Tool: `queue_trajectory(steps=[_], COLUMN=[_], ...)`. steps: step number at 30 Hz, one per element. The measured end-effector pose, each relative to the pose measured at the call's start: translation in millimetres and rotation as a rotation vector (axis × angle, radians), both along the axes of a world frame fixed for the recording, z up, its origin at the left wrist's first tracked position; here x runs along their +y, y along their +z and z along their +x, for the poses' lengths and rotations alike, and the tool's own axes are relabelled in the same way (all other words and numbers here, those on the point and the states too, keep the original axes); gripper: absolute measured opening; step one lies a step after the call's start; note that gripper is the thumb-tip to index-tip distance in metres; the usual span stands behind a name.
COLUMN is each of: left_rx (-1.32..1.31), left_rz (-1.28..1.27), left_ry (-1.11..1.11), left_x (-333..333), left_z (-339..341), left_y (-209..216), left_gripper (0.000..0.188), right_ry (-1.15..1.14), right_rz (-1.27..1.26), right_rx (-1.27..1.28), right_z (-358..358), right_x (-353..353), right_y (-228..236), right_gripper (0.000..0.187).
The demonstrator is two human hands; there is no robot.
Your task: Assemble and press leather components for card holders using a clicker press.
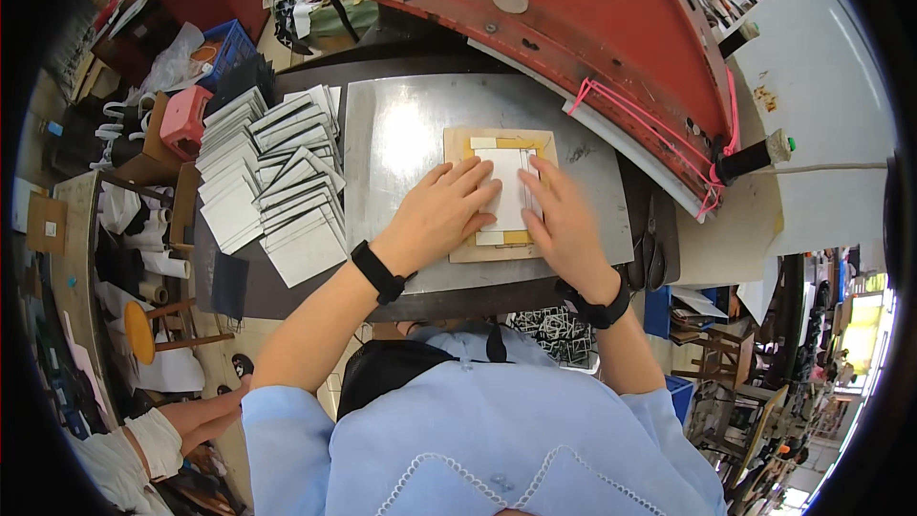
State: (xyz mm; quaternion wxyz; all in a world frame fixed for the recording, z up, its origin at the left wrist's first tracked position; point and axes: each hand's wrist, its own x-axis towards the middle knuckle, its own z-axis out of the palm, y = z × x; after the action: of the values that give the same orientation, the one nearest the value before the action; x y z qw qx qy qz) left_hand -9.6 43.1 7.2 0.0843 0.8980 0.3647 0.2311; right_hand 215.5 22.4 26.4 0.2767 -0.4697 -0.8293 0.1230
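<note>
1. At the centre of the frame, a white sheet (506, 193) is laid over a tan board (458, 140), which is supported by a metal plate (382, 139)
2. By the left hand (437, 207), flattened with fingers slightly apart, the sheet's left side is covered; nothing is seen to be grasped
3. By the right hand (571, 225), fingers and thumb spread, the sheet's right edge is met; whether it is pinched cannot be told
4. Alignment of the layers is judged to be in hand
5. For the next move, squared edges and even, light pressure are judged to be needed
</note>
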Motion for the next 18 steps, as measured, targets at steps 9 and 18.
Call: queue_trajectory(steps=[9,18], left_rx=[0.034,0.032], left_rz=[-0.060,-0.023], left_ry=[0.023,0.088], left_x=[-2.4,-10.0], left_z=[-2.5,-7.6], left_y=[-7.8,-8.6], left_gripper=[0.052,0.054], right_ry=[0.082,0.060], right_rz=[-0.027,0.058], right_rx=[-0.215,-0.309], right_z=[-0.4,-14.8], right_x=[8.0,2.4], right_y=[-12.1,-8.8], right_gripper=[0.048,0.050])
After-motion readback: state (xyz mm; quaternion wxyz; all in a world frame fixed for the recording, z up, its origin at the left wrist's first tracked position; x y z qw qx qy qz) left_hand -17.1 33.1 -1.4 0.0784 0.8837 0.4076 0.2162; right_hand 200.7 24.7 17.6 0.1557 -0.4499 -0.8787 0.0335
